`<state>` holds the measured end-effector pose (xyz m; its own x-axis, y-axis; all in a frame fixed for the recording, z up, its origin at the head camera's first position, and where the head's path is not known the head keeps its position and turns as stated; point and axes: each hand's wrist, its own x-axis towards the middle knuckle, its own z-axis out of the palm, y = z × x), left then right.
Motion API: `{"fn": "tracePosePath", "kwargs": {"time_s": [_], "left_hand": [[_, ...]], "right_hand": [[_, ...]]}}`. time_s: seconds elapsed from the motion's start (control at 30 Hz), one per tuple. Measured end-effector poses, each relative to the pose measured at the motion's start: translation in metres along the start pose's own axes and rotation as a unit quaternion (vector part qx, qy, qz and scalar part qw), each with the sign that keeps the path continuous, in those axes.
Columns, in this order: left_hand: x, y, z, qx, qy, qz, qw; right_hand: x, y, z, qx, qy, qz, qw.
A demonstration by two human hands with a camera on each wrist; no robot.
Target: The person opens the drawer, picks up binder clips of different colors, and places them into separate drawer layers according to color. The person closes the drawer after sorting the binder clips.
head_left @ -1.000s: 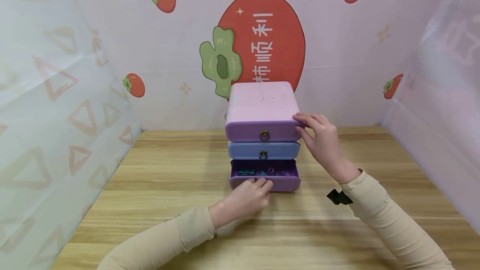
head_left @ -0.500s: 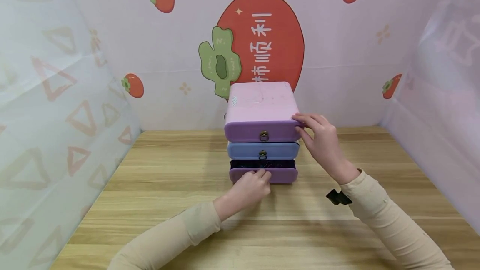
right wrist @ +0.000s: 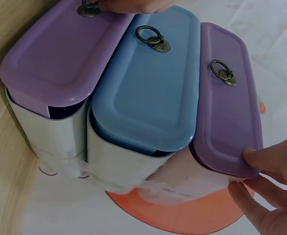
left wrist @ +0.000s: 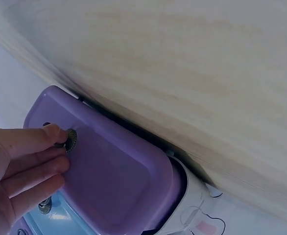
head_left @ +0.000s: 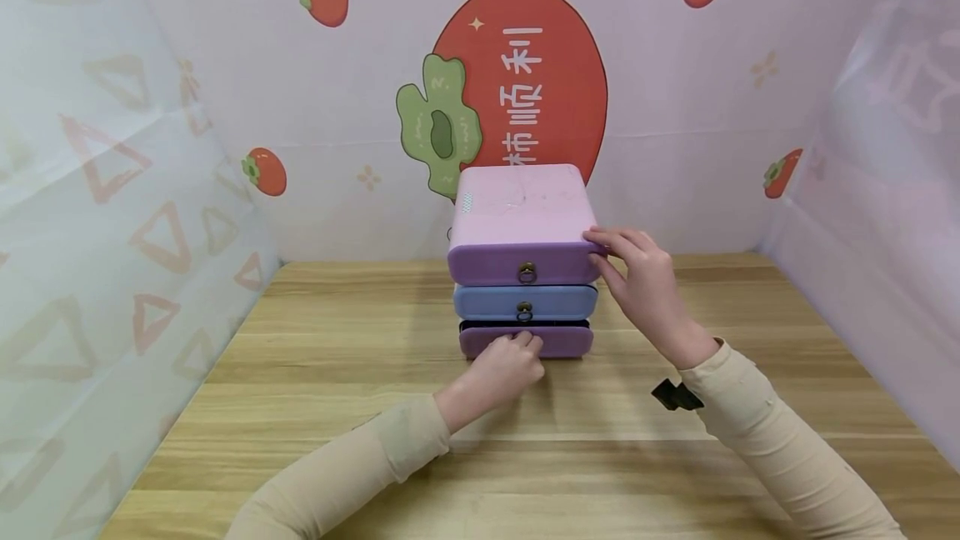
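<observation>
A small three-drawer cabinet with a pink top [head_left: 525, 202] stands at the back of the table. Its top drawer [head_left: 487, 263] is purple, the middle drawer [head_left: 480, 302] is blue, and the bottom drawer [head_left: 566, 342] is purple. In the left wrist view, my left hand [left wrist: 23, 169] pinches the bronze ring pull [left wrist: 71, 141] of the bottom drawer with thumb and fingers. A narrow dark gap shows behind that drawer's front. My right hand [head_left: 647, 290] grips the cabinet's upper right front corner; in the right wrist view its fingertips [right wrist: 252, 157] press the edge there.
A wood-grain table [head_left: 337, 357] lies under the cabinet. Behind it hangs a backdrop cloth [head_left: 330, 107] with printed red persimmons, and cloth sides enclose left and right. A black piece [head_left: 677, 395] sticks out by the right cuff.
The bottom drawer has slid back into the cabinet, and its small contents have gone out of sight. My left hand moved inward with it. My right hand stayed at the corner.
</observation>
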<state>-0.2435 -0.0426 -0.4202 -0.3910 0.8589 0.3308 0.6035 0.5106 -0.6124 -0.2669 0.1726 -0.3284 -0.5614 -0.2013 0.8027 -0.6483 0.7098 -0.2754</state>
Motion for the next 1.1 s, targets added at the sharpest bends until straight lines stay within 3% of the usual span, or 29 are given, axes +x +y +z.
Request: {"fn": "tracePosePath", "kwargs": {"time_s": [0.87,1.1], "left_hand": [[0.0088,0.0005,0.0080,0.042,-0.041,-0.022,0.9980],[0.0099,0.0017,0.0085,0.049,-0.035,-0.027,0.9978]], "right_hand": [[0.0002,-0.0009,-0.0010,0.001,0.000,0.000,1.0000],[0.0001,-0.0018,-0.0003,0.001,0.000,-0.002,1.0000]]}}
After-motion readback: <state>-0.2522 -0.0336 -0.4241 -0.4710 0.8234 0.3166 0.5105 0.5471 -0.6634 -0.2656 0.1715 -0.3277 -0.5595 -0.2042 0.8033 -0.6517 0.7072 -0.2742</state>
